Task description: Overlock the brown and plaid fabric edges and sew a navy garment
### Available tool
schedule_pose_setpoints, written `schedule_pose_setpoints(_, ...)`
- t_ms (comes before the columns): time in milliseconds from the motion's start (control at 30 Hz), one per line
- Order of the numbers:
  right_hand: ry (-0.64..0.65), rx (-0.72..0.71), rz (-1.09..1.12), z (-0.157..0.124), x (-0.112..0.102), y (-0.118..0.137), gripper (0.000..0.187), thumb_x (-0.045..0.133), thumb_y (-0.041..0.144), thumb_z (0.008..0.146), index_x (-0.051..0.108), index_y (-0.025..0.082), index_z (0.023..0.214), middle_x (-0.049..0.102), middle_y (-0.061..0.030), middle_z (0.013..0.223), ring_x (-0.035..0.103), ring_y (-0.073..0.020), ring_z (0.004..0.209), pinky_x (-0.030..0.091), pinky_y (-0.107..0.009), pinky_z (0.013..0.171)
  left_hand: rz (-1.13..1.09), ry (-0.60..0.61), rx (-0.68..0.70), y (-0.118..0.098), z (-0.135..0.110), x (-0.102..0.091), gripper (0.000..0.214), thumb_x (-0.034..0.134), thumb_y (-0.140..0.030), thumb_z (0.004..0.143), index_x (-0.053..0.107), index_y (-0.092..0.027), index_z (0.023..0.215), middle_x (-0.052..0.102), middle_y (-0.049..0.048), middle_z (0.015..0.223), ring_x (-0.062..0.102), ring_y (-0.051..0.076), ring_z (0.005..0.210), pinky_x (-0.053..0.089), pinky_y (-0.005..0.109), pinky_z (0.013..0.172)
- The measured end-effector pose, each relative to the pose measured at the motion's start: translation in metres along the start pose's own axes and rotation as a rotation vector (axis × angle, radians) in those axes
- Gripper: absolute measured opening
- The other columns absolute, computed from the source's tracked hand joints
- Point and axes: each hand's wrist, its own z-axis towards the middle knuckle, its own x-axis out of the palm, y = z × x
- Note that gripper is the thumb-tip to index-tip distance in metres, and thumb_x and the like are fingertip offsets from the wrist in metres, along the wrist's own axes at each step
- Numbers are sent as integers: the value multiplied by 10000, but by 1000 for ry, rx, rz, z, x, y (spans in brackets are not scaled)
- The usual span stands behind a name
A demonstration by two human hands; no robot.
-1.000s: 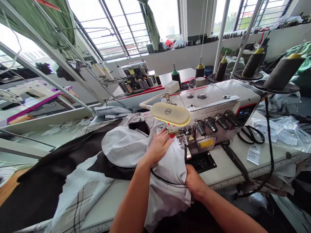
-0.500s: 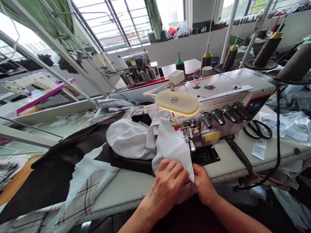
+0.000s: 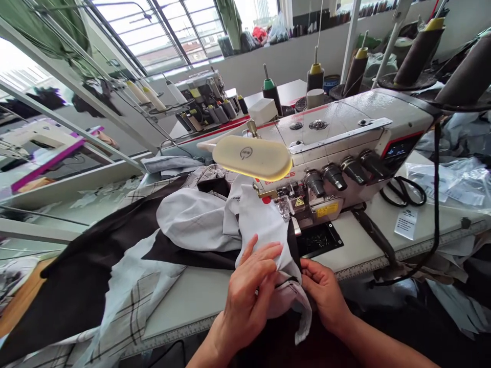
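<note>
My left hand (image 3: 251,289) lies on a fold of white fabric (image 3: 264,227) at the table's front edge, its fingers pinching the cloth. My right hand (image 3: 324,289) pinches the same fabric's dark-edged seam just to the right. The cloth runs up to the presser foot (image 3: 286,207) of a white overlock sewing machine (image 3: 345,138). A cream lamp head (image 3: 253,157) hangs over the work.
Black and plaid fabric (image 3: 95,266) is heaped on the left of the table (image 3: 199,296). Black scissors (image 3: 402,191) and a paper tag (image 3: 406,222) lie right of the machine. Dark thread cones (image 3: 418,48) stand behind it. Another machine (image 3: 203,102) sits further back.
Both hands came back from the presser foot toward the table's front edge, drawing the white fabric with them. The left hand's fingers have now spread slightly over the fold.
</note>
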Motion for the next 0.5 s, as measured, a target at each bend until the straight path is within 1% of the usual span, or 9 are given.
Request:
schedule_pose_setpoints(67, 2, 33, 107, 1, 0, -1, 261, 683, 382, 749, 680, 172, 904, 602, -4, 716, 517, -127, 673, 426, -235, 669, 69, 27, 50, -5, 6, 4, 202, 444, -21, 825, 518, -190, 905, 645, 74, 1158, 569, 198, 1142, 222, 511, 1139)
schedule_pose_setpoints(167, -26, 61, 187, 0, 0, -2, 196, 693, 352, 745, 688, 185, 847, 623, -1, 740, 537, -132, 712, 434, -237, 702, 140, 40, 113, -10, 9, 13, 196, 430, -32, 819, 543, -183, 873, 655, 65, 1152, 555, 212, 1165, 161, 531, 1146)
schedule_pose_setpoints(233, -24, 64, 191, -1, -1, -2, 178, 703, 337, 735, 684, 187, 829, 617, 5, 729, 529, -126, 706, 429, -226, 689, 178, 59, 144, -10, 9, 17, 216, 415, -26, 811, 553, -176, 880, 657, 64, 1152, 560, 206, 1159, 147, 520, 1149)
schedule_pose_setpoints(333, -19, 69, 188, 0, 0, 1, 182, 707, 333, 729, 669, 176, 811, 586, 14, 692, 487, -102, 645, 407, -202, 622, 230, 58, 176, -6, 9, 20, 200, 413, -56, 822, 560, -170, 896, 655, 72, 1158, 561, 200, 1155, 139, 494, 1156)
schedule_pose_setpoints(433, -49, 43, 153, 9, 2, 6, 221, 702, 361, 727, 643, 156, 786, 541, 24, 657, 425, -80, 589, 369, -181, 557, 266, 30, 184, -1, 18, 19, 213, 384, -71, 843, 562, -166, 913, 662, 71, 1143, 567, 195, 1145, 117, 488, 1158)
schedule_pose_setpoints(500, -56, 3, 114, 18, 4, 9, 241, 698, 376, 724, 628, 153, 780, 524, 27, 656, 413, -80, 595, 367, -178, 555, 295, 8, 185, 2, 27, 16, 245, 364, -55, 837, 563, -163, 929, 676, 61, 1105, 574, 195, 1133, 99, 500, 1156)
